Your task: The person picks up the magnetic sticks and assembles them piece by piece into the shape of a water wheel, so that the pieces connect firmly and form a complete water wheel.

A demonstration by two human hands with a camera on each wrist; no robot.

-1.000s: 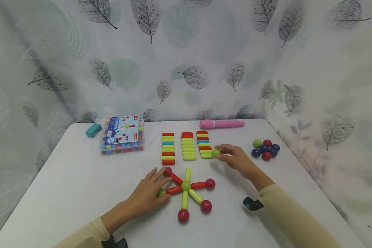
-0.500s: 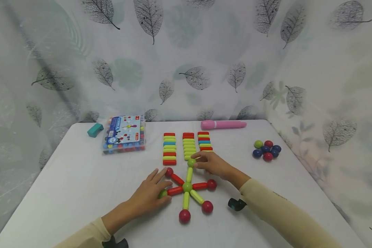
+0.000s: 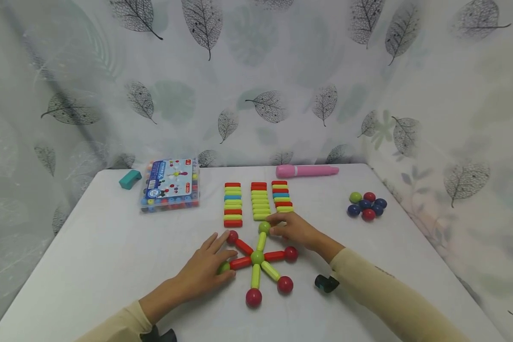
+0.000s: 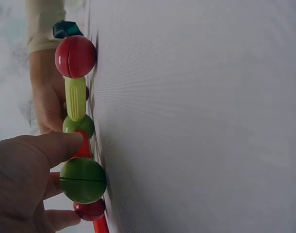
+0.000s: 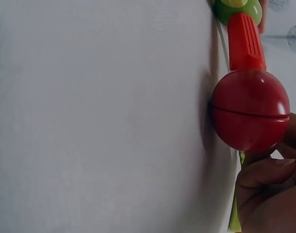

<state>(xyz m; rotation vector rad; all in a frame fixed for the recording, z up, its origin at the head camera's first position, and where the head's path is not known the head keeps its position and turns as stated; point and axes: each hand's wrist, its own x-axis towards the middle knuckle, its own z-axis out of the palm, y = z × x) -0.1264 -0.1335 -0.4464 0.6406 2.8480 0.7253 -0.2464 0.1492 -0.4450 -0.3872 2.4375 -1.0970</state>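
Note:
A star-shaped assembly of coloured rods and balls lies on the white table, its green hub ball in the middle. My left hand rests on its left side with fingers spread, around a green end ball and near a red end ball. In the left wrist view the thumb touches a red rod. My right hand pinches a green ball at the tip of the far yellow-green rod. The right wrist view hides that ball behind a red ball.
Three columns of short rods lie behind the assembly. A clear toy box and a teal block sit at the back left. A pink marker-like stick lies at the back. Loose balls cluster on the right.
My right hand has brought the green ball leftward from beside the rod columns to the tip of the far rod, then slightly nearer. The left hand has stayed in place.

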